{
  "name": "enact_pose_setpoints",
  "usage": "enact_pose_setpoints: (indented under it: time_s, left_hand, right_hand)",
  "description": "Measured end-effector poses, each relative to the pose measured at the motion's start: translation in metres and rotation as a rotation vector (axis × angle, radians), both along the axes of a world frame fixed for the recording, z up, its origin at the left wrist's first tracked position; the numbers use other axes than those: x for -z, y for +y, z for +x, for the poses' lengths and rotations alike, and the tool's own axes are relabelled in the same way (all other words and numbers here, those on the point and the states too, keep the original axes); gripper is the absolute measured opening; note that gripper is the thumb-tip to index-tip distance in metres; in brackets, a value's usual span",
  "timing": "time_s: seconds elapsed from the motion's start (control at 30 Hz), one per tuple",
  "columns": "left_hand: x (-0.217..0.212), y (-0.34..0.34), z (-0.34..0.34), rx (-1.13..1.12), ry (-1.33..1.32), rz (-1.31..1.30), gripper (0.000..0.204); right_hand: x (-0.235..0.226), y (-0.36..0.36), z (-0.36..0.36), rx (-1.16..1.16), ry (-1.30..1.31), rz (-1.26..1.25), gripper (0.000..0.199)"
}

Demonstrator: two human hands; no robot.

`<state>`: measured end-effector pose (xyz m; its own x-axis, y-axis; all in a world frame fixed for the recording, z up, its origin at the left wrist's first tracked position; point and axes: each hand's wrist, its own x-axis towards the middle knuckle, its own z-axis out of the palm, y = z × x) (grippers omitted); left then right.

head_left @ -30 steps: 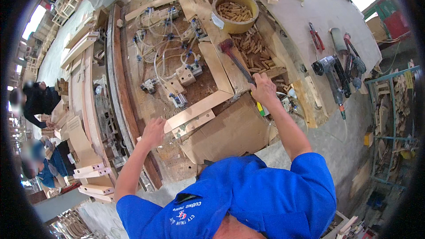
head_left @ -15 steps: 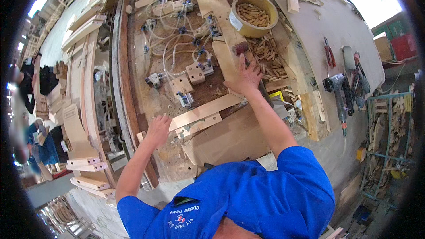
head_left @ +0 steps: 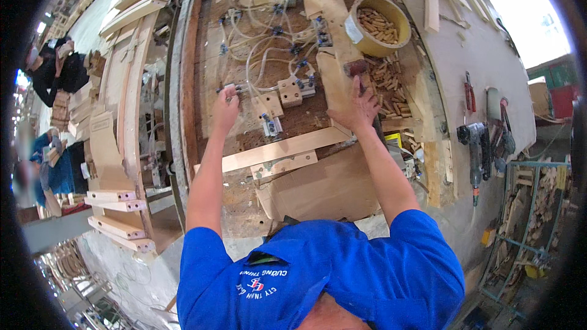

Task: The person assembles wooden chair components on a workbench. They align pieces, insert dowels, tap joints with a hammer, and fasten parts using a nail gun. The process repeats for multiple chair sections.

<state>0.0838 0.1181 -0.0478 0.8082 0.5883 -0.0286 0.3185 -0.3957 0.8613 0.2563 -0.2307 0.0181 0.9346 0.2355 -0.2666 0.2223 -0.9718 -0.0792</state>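
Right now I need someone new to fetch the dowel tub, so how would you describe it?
Find the wooden jig board strung with pale hoses. At its far right corner, beyond the right hand, stands a round yellow tub. It alone holds short wooden pegs; the pegs beside it lie loose.

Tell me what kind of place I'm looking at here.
Most likely a woodworking or furniture workshop. A wooden jig board carries clamps and white hoses, a yellow bowl holds short wooden dowels, a power drill lies on the bench, and cut wooden parts are stacked nearby.
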Motion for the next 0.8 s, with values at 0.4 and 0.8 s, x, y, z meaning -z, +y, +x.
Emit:
enact_pose_setpoints:
  time_s: [0.4,0.8]
  left_hand:
    - [-0.009,-0.038,-0.009,0.002,-0.030,0.136,0.053]
    - [-0.034,-0.106,-0.118,-0.117,-0.059,-0.391,0.036]
  right_hand:
    - [0.000,-0.018,-0.005,0.041,-0.030,0.016,0.139]
    - [0.002,-0.225,-0.133,0.489,-0.179,0.873,0.050]
